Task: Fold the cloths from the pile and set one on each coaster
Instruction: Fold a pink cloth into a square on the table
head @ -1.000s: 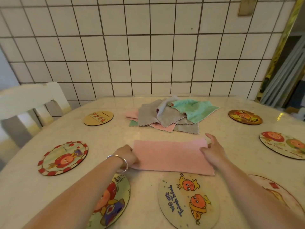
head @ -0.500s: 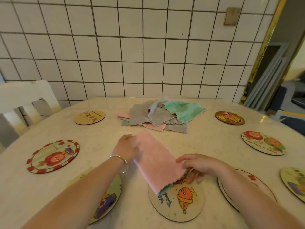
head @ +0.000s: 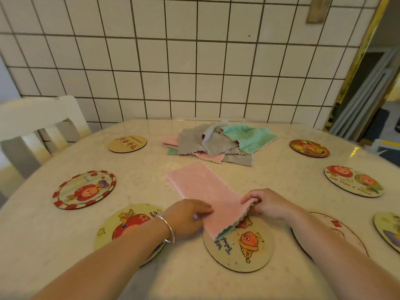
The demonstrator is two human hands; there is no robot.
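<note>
A pink cloth (head: 203, 189), folded into a long strip with a green underside, lies on the table and runs from the middle toward me. Its near end overlaps the cartoon coaster (head: 242, 245) in front of me. My left hand (head: 188, 217) holds the strip's near left edge. At the near right corner, my right hand (head: 265, 204) pinches the cloth with curled fingers. The pile of grey, pink and green cloths (head: 216, 144) sits further back at the table's centre. Several other round coasters ring the table, among them an apple coaster (head: 127, 226) and a red-rimmed coaster (head: 84, 189).
More coasters lie at the far left (head: 127, 144), far right (head: 309, 148), right (head: 352, 180) and near right (head: 346, 234). A white chair (head: 32, 128) stands at the left table edge. A tiled wall rises behind the table, with a doorway at the right.
The pink strip has swung from lying crosswise to pointing away from me. My left hand came from its far end to the near left edge. My right hand still holds the near corner.
</note>
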